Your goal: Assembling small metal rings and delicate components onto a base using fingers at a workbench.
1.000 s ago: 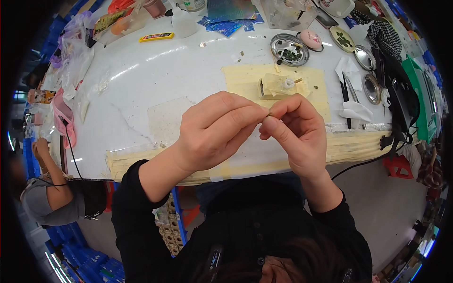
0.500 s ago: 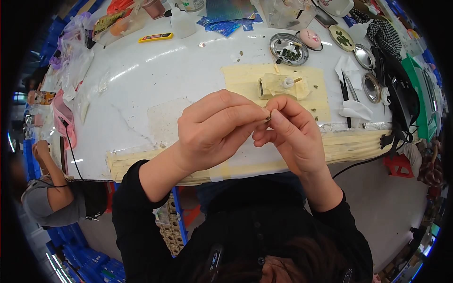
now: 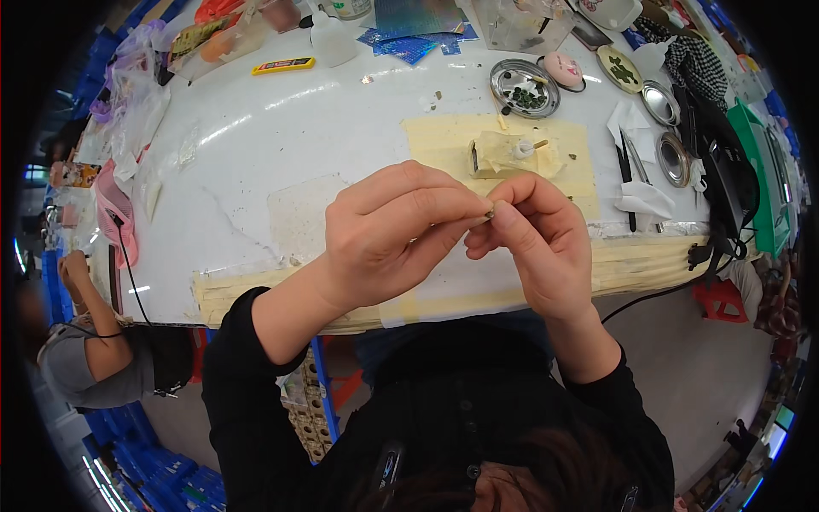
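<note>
Both hands meet above the front part of the white table. A tiny dark greenish piece (image 3: 489,215) sits at their fingertips, too small to name further. My left hand (image 3: 397,230) pinches it between thumb and forefinger. My right hand (image 3: 542,243) is closed around the same spot, its thumb and forefinger touching the piece. Just beyond the hands stands a small block wrapped in yellowish tape (image 3: 499,155), with a white lump and a short stick on top. Farther back, an oval metal dish (image 3: 546,109) holds several dark green bits.
Tweezers (image 3: 636,158) lie on white tissue at the right, beside round metal lids (image 3: 672,158) and a dish of green pieces (image 3: 619,68). A white squeeze bottle (image 3: 331,38) and a yellow box (image 3: 283,66) stand at the back. Another person's arm (image 3: 101,316) shows at far left.
Both hands have shifted very slightly to the right with the tiny piece. The pinch stays closed, and the things on the table keep their places.
</note>
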### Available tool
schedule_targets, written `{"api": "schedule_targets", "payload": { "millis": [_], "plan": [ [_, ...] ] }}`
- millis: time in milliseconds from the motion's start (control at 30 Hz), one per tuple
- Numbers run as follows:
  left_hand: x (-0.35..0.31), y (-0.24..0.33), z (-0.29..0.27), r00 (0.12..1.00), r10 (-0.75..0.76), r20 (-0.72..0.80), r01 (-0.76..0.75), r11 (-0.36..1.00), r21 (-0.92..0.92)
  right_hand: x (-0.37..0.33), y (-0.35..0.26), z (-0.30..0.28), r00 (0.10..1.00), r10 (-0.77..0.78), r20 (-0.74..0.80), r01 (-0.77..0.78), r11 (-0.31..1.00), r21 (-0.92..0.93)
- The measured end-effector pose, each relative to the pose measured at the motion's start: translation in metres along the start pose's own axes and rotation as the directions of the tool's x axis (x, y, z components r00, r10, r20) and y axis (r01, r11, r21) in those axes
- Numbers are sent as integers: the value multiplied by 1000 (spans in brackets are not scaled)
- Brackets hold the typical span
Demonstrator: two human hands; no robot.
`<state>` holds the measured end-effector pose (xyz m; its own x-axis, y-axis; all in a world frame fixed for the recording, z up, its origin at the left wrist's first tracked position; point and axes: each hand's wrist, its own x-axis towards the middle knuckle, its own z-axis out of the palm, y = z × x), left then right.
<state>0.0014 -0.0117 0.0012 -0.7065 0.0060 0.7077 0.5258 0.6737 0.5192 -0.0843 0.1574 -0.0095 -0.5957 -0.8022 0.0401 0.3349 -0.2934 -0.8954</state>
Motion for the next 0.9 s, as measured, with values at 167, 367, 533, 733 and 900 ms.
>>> {"api": "schedule_targets", "payload": {
  "millis": [167, 367, 533, 733, 900],
  "plan": [
    [2, 3, 1, 1000, -13, -4, 13, 1000, 25, -3, 3, 3, 976, -211, -51, 188, 939, -289],
    [2, 1, 1, 1000, -11, -26, 11, 1000, 0, -2, 0, 4, 992, -98, -80, 89, 990, -109],
    [1, 0, 1, 1000, 6, -24, -5, 1000, 30, 0, -2, 1, 999, -21, -28, 20, 999, -31],
    [0, 1, 2, 1000, -3, -21, 4, 998, 56, -1, -1, 3, 993, -108, -43, 99, 982, -160],
    [2, -1, 0, 1000, -7, -5, 7, 998, -58, 2, 0, -7, 987, 145, 76, -158, 960, 231]
  ]
}}
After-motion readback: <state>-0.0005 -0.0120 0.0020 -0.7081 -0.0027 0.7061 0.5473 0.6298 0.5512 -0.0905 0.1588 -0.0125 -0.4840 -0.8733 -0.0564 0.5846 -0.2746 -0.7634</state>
